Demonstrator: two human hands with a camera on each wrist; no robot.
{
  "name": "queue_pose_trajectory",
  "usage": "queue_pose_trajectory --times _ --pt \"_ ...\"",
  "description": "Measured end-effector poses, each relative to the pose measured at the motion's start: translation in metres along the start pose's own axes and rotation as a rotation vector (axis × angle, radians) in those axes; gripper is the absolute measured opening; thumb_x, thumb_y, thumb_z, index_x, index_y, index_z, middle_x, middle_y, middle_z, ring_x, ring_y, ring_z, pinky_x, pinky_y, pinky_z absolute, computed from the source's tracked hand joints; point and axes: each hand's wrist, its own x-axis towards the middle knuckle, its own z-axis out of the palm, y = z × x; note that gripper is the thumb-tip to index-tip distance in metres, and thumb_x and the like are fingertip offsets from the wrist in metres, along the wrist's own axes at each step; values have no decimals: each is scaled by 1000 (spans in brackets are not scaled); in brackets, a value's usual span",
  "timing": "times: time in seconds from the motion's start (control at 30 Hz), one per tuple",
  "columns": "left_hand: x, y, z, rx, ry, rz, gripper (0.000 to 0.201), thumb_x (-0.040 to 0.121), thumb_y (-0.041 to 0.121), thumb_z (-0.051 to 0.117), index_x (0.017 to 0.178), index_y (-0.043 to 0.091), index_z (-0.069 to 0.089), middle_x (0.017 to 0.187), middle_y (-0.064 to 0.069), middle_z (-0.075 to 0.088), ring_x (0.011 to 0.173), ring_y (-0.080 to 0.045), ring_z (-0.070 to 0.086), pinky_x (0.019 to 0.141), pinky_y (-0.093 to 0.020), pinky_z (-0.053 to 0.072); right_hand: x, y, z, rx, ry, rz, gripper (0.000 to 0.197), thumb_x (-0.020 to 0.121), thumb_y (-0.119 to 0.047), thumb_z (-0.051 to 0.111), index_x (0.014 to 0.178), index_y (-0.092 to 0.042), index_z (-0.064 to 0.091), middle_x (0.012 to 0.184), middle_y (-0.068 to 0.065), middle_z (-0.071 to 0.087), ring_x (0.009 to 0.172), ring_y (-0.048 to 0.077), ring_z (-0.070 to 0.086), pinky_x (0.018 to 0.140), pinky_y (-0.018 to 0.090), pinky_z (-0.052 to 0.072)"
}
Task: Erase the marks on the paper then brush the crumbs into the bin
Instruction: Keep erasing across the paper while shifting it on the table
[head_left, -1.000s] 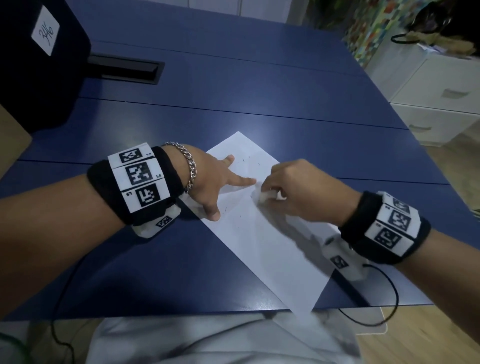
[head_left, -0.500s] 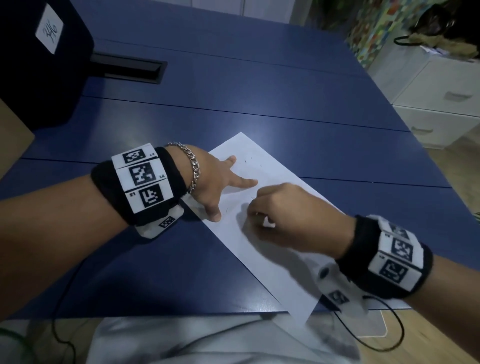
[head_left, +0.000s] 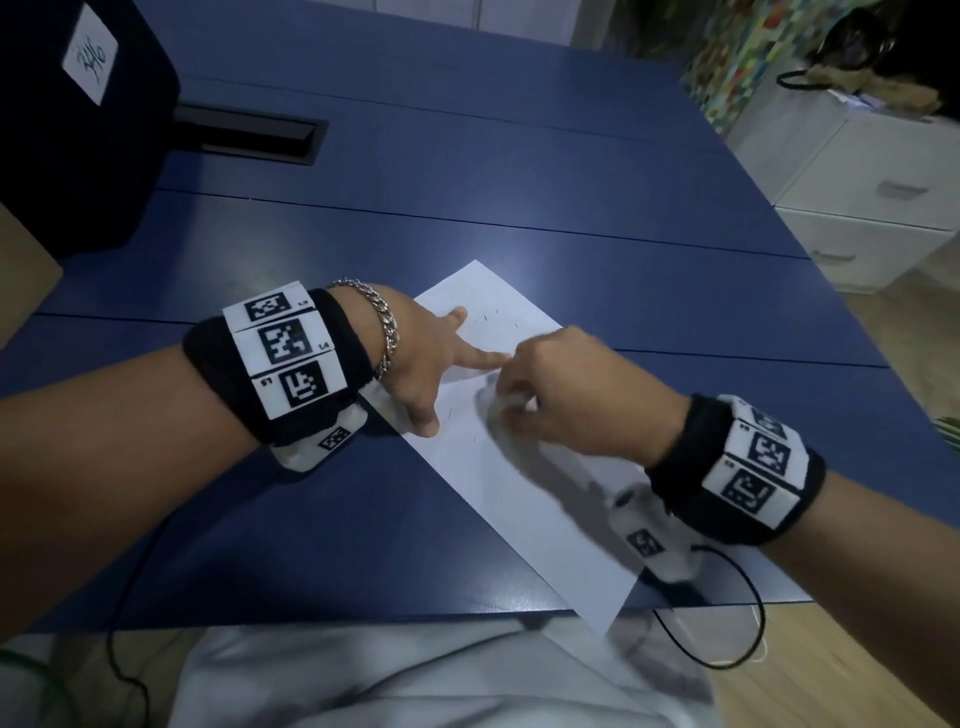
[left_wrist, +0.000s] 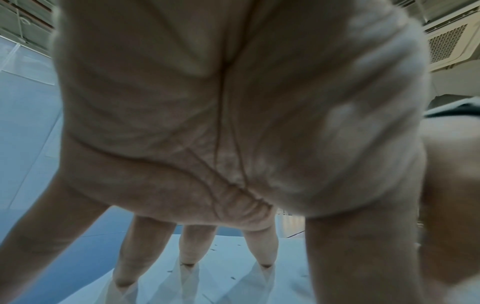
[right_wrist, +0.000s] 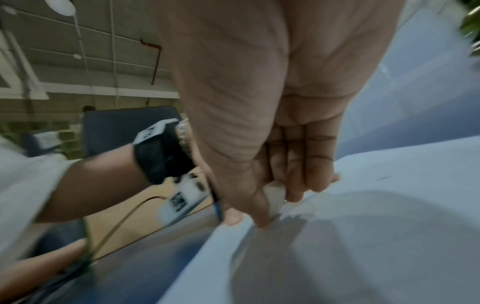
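My left hand (head_left: 426, 364) presses spread fingers on the paper (head_left: 524, 499) to anchor it; my right hand (head_left: 566, 395) pinches the eraser (right_wrist: 274, 196) for rubbing.

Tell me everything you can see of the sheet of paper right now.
The paper is a plain white sheet lying flat and skewed on the blue table, its near corner overhanging the table's front edge. A few short dark marks show near its far end. The left hand presses it down with spread fingertips; the right hand holds a small white eraser against it.
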Motion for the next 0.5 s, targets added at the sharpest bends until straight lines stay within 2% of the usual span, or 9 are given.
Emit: queue_pose_trajectory --times 0.07,0.1,0.2,0.23,0.37,0.43,0.5 --pt "-1 1 0 0 -4 -1 112 87 55 76 152 67 -15 172 -8 -25 152 -42 34 118 -49 39 -3 5 2 -14 65 53 18 85 -29 59 78 -15 67 78 3 66 72 26 61 70 45 55" --pt "-1 0 0 5 -3 0 112 88 55 76 152 67 -15 172 -8 -25 153 -42 33 118 -49 39 -8 -1 6 -17 65 30 18 85 -29 58 78 -15 66 79 2 65 72 26 61 71 44 55" --pt "-2 2 0 2 10 0 113 88 54 76 153 66 -15 172 -8 -25 152 -42 34 117 -48 40 -27 -22 13 29 -55 -113 19 87 -31 59 73 -18 61 74 -2 61 68 21 57 67 40 51" --pt "-3 2 0 -2 12 -2 113 87 53 76 153 67 -15 172 -8 -25 152 -41 34 116 -47 40 -31 -19 11 38 -76 -109 17 87 -31 60 75 -20 63 74 -4 61 69 19 57 67 38 50" --pt "-11 0 5 8 -7 -1 116 84 54 77 150 69 -17 172 -7 -24 152 -38 35 116 -49 41 -53 33 -9 91 113 134 6 86 -29 71 84 -24 74 81 -12 69 72 7 62 70 26 50" --pt "-17 -4 11 16 -4 5 118 82 54 78 150 69 -16 173 -6 -20 152 -34 36 115 -49 42 -75 51 -11 131 88 221 7 87 -33 76 86 -26 75 82 -16 71 76 3 64 67 20 50" --pt "-25 -9 17 5 27 7 114 81 55 78 153 67 -10 175 -4 -3 150 -28 39 114 -48 42 -96 53 -4 173 23 256 7 87 -36 78 89 -30 76 84 -18 71 84 -1 64 72 20 52"
